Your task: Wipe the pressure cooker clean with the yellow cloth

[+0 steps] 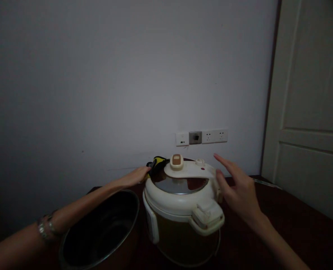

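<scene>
A cream-coloured electric pressure cooker (183,210) stands on a dark table (290,225) with its lid closed. My left hand (136,176) reaches behind the cooker's left side and touches a black and yellow item (156,164) there; its fingers are partly hidden. My right hand (236,183) hovers open beside the right end of the lid handle (190,169), fingers spread, holding nothing. Bracelets sit on my left wrist.
A dark metal inner pot (99,232) sits on the table left of the cooker, under my left forearm. Wall sockets (201,137) are on the grey wall behind. A white door (312,112) stands at the right.
</scene>
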`<state>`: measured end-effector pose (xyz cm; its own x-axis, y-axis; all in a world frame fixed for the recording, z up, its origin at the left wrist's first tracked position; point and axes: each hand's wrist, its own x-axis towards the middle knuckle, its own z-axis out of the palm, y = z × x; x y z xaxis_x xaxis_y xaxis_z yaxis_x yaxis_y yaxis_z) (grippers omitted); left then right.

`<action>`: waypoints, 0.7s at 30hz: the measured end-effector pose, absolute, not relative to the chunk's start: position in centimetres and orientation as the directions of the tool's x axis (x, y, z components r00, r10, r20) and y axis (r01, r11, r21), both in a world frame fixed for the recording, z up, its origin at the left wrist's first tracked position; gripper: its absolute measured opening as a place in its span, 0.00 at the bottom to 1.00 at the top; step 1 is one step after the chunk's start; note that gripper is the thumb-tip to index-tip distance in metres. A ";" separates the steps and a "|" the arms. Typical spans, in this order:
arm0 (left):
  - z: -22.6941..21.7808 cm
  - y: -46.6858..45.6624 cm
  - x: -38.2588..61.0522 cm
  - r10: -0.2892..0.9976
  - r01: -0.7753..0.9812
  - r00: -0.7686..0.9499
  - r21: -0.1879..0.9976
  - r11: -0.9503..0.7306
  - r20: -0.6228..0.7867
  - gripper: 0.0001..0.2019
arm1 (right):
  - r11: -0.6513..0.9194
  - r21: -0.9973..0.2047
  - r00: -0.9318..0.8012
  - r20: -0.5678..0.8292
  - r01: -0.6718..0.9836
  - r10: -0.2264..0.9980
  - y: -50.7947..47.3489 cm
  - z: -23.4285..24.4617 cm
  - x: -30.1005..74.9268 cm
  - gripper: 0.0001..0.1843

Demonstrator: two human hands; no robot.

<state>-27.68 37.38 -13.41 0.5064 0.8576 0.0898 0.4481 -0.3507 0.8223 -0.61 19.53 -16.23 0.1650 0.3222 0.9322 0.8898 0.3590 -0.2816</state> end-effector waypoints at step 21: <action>-12.4 37.8 -33.5 0.948 0.469 0.314 0.861 -0.197 0.046 0.21 | 0.329 0.222 -0.331 -0.030 0.918 0.943 31.9 -11.0 -19.4 0.29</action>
